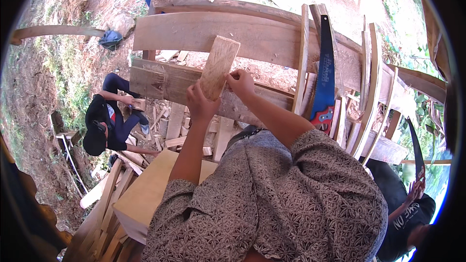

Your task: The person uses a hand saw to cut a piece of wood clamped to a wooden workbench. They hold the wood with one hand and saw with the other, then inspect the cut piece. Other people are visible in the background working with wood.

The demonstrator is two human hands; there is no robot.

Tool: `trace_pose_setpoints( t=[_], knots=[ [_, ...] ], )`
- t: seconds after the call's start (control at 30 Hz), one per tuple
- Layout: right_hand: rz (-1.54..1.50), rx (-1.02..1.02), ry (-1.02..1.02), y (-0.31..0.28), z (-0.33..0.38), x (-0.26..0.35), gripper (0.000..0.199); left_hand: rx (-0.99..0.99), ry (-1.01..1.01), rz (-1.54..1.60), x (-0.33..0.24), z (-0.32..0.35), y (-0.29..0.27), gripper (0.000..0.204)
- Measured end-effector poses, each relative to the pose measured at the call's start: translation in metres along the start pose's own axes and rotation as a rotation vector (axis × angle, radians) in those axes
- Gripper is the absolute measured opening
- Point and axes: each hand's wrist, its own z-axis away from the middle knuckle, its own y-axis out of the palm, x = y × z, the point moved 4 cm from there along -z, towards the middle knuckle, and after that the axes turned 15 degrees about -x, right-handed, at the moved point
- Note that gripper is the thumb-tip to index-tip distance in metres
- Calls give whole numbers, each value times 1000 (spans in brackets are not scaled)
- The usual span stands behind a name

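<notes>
A short, flat wooden board is held up in front of me, tilted with its top leaning to the right. My left hand grips its lower end, fingers closed around it. At the board's right edge is my right hand, its fingers curled in a pinch with the tips against or very near the wood. Whatever those fingertips hold, if anything, is too small to tell. Below both hands lies a rough plank of the workbench, beyond it a wider plank.
A handsaw with a blue blade and red handle stands among upright wood strips on the right. A crouching person at left holds a small wood piece; another person at lower right holds a second saw. A pale box-shaped block sits lower left.
</notes>
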Motion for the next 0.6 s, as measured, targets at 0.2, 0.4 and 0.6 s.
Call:
trace_pose_setpoints(
  t=[0.2,0.4,0.6],
  knots=[
    [-142,-22,98,-4,-18,7,47,34,-17,-38,-9,-2,2,103],
    [-124,-58,66,0,-28,-4,48,72,-75,35,-18,-5,5,98],
    [-142,-128,11,-4,-23,9,46,81,-133,32,-18,-5,7,102]
  ],
)
